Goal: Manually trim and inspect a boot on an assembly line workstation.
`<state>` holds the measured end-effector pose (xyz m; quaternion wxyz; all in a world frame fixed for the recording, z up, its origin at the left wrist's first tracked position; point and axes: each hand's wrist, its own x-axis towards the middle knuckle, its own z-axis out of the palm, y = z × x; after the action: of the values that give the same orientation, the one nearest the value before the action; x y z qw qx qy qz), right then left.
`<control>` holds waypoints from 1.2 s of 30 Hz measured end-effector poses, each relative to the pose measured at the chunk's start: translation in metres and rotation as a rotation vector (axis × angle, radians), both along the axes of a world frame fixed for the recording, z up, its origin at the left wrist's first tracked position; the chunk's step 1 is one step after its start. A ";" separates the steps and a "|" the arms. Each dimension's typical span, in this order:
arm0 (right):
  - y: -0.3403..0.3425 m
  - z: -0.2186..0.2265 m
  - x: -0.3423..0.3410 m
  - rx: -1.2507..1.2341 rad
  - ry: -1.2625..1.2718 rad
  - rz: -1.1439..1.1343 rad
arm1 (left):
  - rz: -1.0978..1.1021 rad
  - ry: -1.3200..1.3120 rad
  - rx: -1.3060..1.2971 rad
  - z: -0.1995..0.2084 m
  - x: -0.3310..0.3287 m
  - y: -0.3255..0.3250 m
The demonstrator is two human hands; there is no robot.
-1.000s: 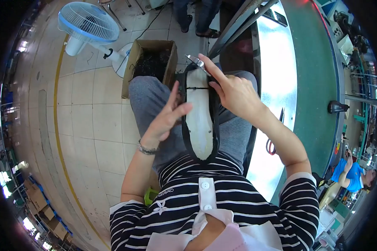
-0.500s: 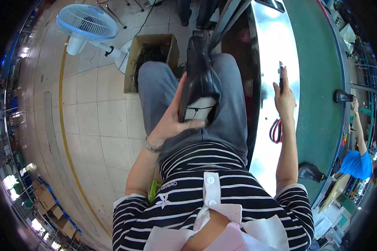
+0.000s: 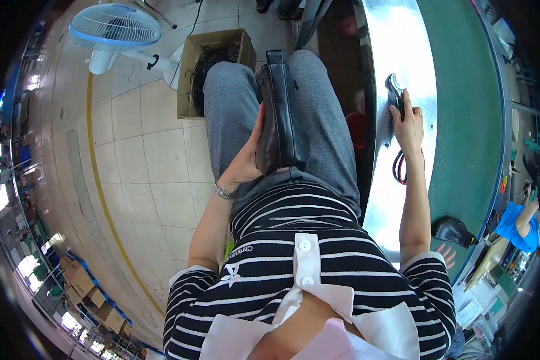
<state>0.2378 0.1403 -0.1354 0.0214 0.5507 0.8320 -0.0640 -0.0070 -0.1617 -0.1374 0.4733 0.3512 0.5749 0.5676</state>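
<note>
Since half a second ago the black shoe (image 3: 279,120) has been turned, so its pale sole no longer faces up and its glossy leather does. It is held above the lap by the left hand (image 3: 245,162), fingers closed along its left side, partly hidden. The right hand (image 3: 410,129) is at the metal counter (image 3: 400,36), thumb and forefinger slightly parted around a silver-headed tool (image 3: 392,81); whether they pinch it I cannot tell.
</note>
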 end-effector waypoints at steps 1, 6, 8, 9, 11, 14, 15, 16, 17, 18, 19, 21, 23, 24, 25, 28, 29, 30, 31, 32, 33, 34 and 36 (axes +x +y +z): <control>0.000 0.001 -0.004 0.003 0.005 -0.003 | -0.072 0.061 -0.023 0.001 -0.003 0.000; -0.005 0.004 -0.006 0.041 0.046 0.071 | 0.023 -0.214 -0.105 0.008 -0.005 -0.006; -0.010 0.010 0.007 0.126 0.150 0.123 | 0.105 -0.306 -0.231 0.015 -0.018 -0.015; -0.012 0.011 0.021 0.129 0.154 0.117 | 0.254 -0.261 -0.150 0.020 -0.019 -0.018; -0.017 0.007 0.054 0.217 0.241 0.071 | 0.375 -0.464 -0.066 0.016 -0.035 -0.037; -0.042 0.005 0.090 0.164 0.235 -0.144 | 0.441 -0.660 -0.103 0.023 -0.057 -0.052; -0.052 0.003 0.097 0.152 0.277 -0.197 | 0.410 -0.775 -0.075 0.026 -0.064 -0.054; -0.059 0.002 0.103 0.149 0.277 -0.194 | 0.380 -0.761 -0.066 0.039 -0.062 -0.047; -0.065 0.001 0.109 0.146 0.272 -0.220 | 0.387 -0.762 -0.065 0.041 -0.065 -0.046; -0.071 0.003 0.113 0.146 0.266 -0.246 | 0.301 -0.773 -0.144 0.041 -0.071 -0.045; -0.073 0.004 0.113 0.147 0.265 -0.234 | 0.218 -0.783 -0.219 0.053 -0.074 -0.035; -0.073 0.010 0.113 0.026 0.145 -0.324 | 0.200 -0.634 -0.387 0.066 -0.067 -0.014; -0.071 0.015 0.115 -0.116 0.261 -0.425 | 0.133 -0.532 -0.334 0.084 -0.055 0.012; -0.071 0.013 0.122 -0.276 0.555 -0.548 | 0.122 -0.552 -0.336 0.086 -0.054 0.021; -0.071 0.016 0.123 -0.448 0.841 -0.663 | 0.114 -0.575 -0.338 0.085 -0.052 0.028; -0.076 0.049 0.104 -0.701 1.335 -0.667 | 0.160 -0.474 -0.249 0.062 -0.038 0.035; -0.082 0.067 0.087 -0.812 1.444 -0.611 | 0.179 -0.440 -0.236 0.062 -0.033 0.034; -0.085 0.079 0.074 -0.957 1.406 -0.466 | 0.181 -0.443 -0.235 0.062 -0.030 0.032; -0.089 0.089 0.059 -1.092 1.360 -0.323 | 0.219 -0.416 -0.207 0.062 -0.028 0.031; -0.097 0.103 0.039 -1.185 1.254 -0.221 | 0.255 -0.389 -0.180 0.062 -0.025 0.030; -0.107 0.115 0.016 -1.275 1.142 -0.116 | 0.254 -0.394 -0.180 0.061 -0.021 0.028; -0.120 0.123 -0.002 -1.301 1.069 -0.055 | 0.268 -0.288 -0.156 0.058 -0.016 0.026; -0.130 0.131 -0.025 -1.464 0.886 0.037 | 0.323 0.061 -0.136 0.056 -0.008 0.023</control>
<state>0.2128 0.0099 -0.0048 0.0454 0.3085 0.5215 -0.7942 -0.0146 -0.1384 -0.0816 0.3807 0.2387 0.6750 0.5852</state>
